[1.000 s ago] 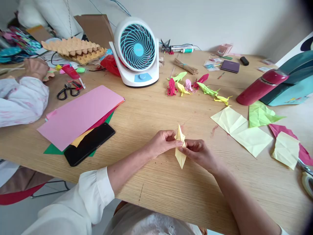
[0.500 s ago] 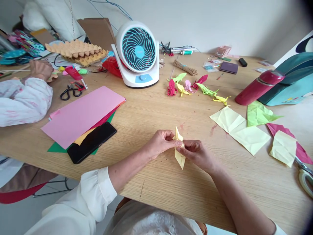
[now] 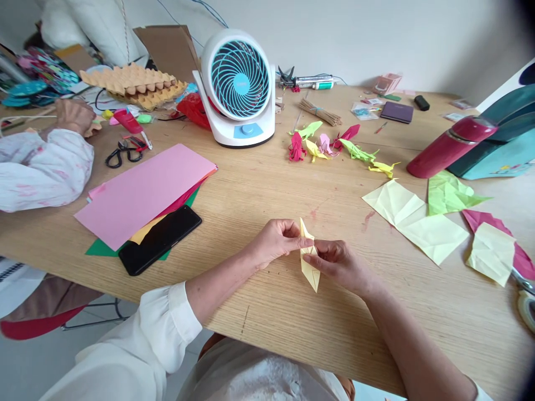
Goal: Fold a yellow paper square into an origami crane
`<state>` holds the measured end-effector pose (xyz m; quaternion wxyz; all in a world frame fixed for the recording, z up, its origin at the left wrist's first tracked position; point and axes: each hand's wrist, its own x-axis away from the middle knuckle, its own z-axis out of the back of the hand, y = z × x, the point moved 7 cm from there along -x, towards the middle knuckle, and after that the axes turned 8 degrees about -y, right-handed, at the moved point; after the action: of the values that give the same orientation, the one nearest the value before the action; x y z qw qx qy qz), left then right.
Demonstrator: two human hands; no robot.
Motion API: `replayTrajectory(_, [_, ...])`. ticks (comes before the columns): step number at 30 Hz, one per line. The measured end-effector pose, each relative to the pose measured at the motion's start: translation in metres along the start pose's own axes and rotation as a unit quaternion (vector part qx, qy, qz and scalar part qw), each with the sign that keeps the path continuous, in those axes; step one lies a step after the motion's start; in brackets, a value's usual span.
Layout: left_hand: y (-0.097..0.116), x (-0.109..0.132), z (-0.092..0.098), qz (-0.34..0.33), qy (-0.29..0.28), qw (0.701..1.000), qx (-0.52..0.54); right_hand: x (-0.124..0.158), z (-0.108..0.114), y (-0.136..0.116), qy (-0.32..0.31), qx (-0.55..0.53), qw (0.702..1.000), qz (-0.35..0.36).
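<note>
A pale yellow folded paper piece (image 3: 310, 271), long and pointed at both ends, stands just above the wooden table (image 3: 267, 312). My left hand (image 3: 276, 240) pinches its middle from the left. From the right, my right hand (image 3: 340, 264) pinches the same spot, thumb and forefinger pressed together. The paper's upper tip pokes up between the two hands and its lower tip points toward me.
A black phone (image 3: 160, 239) lies on pink paper (image 3: 146, 192) at left. A white and blue fan (image 3: 239, 89), several folded paper figures (image 3: 334, 147), creased yellow sheets (image 3: 418, 223), a red bottle (image 3: 451, 147) and scissors (image 3: 121, 156) surround. Another person's sleeve (image 3: 42, 172) rests far left.
Both hands keep their pinch on the yellow piece and shift only slightly; the view drifts a little. The other person's hand at far left stays put.
</note>
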<state>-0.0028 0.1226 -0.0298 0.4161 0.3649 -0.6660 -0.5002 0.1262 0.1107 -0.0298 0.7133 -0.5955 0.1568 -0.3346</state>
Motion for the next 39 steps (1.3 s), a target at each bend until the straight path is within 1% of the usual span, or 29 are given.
replayTrajectory(5, [0.002, -0.001, -0.001, 0.005, -0.059, 0.998, 0.011, 0.001, -0.001, 0.002, -0.02, -0.021, 1.0, 0.002])
replayTrajectory(9, [0.014, 0.002, 0.003, -0.037, -0.072, 0.996, 0.026, 0.001, -0.001, 0.002, -0.03, -0.061, 0.998, -0.013])
replayTrajectory(11, [0.018, 0.003, 0.003, -0.041, -0.079, 0.996, 0.02, 0.001, 0.0, 0.002, -0.033, -0.063, 0.997, -0.019])
replayTrajectory(14, [0.016, 0.003, 0.003, -0.031, -0.092, 0.995, 0.008, 0.001, -0.001, 0.003, -0.038, -0.054, 0.998, -0.02])
replayTrajectory(18, [0.006, 0.002, 0.001, -0.013, -0.109, 0.993, -0.036, 0.001, -0.001, 0.004, -0.034, -0.037, 0.999, -0.006])
replayTrajectory(20, [0.003, 0.001, 0.002, -0.01, -0.095, 0.994, -0.053, 0.001, -0.001, 0.004, -0.029, -0.025, 0.999, 0.0])
replayTrajectory(23, [0.0, 0.001, 0.004, -0.009, -0.064, 0.997, -0.044, 0.001, 0.0, 0.003, -0.018, 0.004, 1.0, 0.001])
replayTrajectory(28, [0.001, 0.0, 0.004, -0.003, -0.05, 0.999, -0.005, 0.002, -0.001, 0.004, -0.009, 0.03, 0.999, -0.007])
replayTrajectory(31, [0.003, 0.0, 0.006, -0.011, -0.04, 0.999, -0.003, 0.002, -0.003, 0.005, -0.012, 0.04, 0.999, -0.009])
replayTrajectory(37, [0.004, -0.001, 0.013, -0.042, 0.011, 0.998, -0.037, 0.001, -0.001, 0.005, -0.007, 0.026, 0.999, -0.016])
replayTrajectory(39, [0.004, -0.001, 0.014, -0.044, 0.012, 0.998, -0.048, 0.001, -0.002, 0.004, -0.009, 0.008, 1.0, -0.012])
